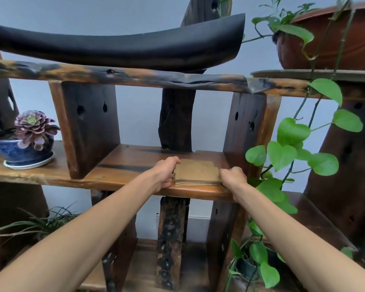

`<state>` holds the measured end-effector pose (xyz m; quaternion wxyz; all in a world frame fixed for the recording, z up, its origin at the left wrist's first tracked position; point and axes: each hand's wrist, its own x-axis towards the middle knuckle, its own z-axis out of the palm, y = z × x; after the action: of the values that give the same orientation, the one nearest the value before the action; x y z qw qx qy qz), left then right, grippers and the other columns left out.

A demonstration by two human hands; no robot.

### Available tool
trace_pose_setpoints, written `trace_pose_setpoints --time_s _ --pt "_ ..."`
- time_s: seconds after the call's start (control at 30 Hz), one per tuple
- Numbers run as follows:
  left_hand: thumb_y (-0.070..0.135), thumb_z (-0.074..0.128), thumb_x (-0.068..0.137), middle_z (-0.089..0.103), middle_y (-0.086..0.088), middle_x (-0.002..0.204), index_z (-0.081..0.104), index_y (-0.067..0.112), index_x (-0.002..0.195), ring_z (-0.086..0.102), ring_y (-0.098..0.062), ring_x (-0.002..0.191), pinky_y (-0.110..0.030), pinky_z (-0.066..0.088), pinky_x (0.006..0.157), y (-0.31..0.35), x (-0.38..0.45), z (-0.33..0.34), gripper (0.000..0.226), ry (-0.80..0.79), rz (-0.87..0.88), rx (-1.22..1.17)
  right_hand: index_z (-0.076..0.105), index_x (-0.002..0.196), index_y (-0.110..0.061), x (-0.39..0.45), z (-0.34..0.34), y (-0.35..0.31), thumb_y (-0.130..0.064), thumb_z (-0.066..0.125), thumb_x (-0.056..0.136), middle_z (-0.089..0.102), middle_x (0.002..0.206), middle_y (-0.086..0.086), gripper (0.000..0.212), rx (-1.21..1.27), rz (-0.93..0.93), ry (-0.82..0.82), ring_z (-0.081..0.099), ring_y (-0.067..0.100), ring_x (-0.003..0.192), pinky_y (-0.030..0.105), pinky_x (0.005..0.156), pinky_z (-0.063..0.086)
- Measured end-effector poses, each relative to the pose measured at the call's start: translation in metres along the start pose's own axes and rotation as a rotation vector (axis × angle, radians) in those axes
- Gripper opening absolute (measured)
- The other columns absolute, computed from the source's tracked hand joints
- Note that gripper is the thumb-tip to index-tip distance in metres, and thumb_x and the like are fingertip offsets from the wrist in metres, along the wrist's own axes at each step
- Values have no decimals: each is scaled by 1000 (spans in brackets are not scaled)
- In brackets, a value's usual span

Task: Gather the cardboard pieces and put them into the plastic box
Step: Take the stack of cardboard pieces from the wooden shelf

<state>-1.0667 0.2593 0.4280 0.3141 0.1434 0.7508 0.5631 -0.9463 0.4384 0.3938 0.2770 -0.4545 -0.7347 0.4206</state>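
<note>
A flat stack of brown cardboard pieces (196, 172) lies on the middle wooden shelf (126, 165), near its front edge. My left hand (165, 172) grips the stack's left side, fingers curled over the top edge. My right hand (233, 178) presses against the stack's right side with bent fingers. The stack rests on the shelf between both hands. No plastic box is in view.
A succulent in a blue pot (23, 150) stands on the shelf at left. Thick wooden uprights (86, 127) flank the compartment. Trailing green leaves (291, 152) hang close to my right hand. A black curved object (118, 45) sits on the upper shelf, a brown planter (333, 43) at right.
</note>
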Motion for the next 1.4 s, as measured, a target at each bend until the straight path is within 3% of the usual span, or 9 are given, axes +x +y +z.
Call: trace_pose_setpoints --time_s 0.1,0.2,0.4,0.6,0.77,0.83,1.1,1.27,1.4 --pt "36 60 89 62 -21 117 49 11 95 60 -29 117 -37 53 101 6 0 0 29 -8 -79 -169 64 117 4 2 0 -1 -20 57 91 66 116 19 36 8 33 7 59 33 95 29 76 43" --pt "27 62 87 59 -19 103 47 11 95 61 -28 98 -35 54 86 11 -2 -2 24 11 -118 -265 67 114 2 2 1 -1 -19 63 88 68 113 16 34 6 51 1 61 31 92 28 74 44" --pt "9 68 88 59 -11 100 56 9 106 66 -26 105 -37 61 65 7 -3 6 22 103 -49 -307 68 111 -3 -2 0 -1 -16 66 86 68 109 14 28 93 96 -41 64 28 91 26 67 45" --pt "-4 73 87 68 -18 92 59 -5 115 76 -29 86 -35 66 77 -7 -1 6 31 196 -26 -290 72 101 -2 -3 -2 7 -12 72 82 75 100 19 22 210 117 -118 71 34 97 44 91 59" --pt "-7 68 90 71 -16 85 61 -4 98 75 -21 60 -24 58 43 -20 -13 0 11 189 -26 -358 76 88 -8 -16 -8 14 -21 82 81 77 86 7 16 412 78 -181 72 17 85 31 86 57" --pt "-7 68 89 71 -15 81 60 -3 92 74 -18 48 -22 56 40 -26 -17 -3 9 190 -14 -420 75 94 -8 -24 -10 14 -19 83 82 77 89 5 18 498 93 -241 70 11 85 27 84 58" --pt "-3 67 91 81 -16 104 72 2 114 80 -25 90 -30 66 71 -59 -33 -21 24 81 92 -633 66 123 -2 -49 -11 10 4 78 82 79 98 10 43 848 239 -445 75 16 93 20 67 59" --pt "-2 68 91 80 -14 109 69 4 125 78 -26 99 -41 59 98 -82 -50 -33 35 137 137 -670 72 114 -11 -66 1 12 -1 77 86 81 93 3 30 885 200 -544 77 10 86 15 60 57" --pt "0 69 91 81 -12 109 69 5 126 78 -24 101 -41 58 100 -95 -71 -45 35 192 173 -660 69 121 -8 -85 11 21 0 74 88 80 105 7 35 980 204 -645 77 13 92 16 64 58"
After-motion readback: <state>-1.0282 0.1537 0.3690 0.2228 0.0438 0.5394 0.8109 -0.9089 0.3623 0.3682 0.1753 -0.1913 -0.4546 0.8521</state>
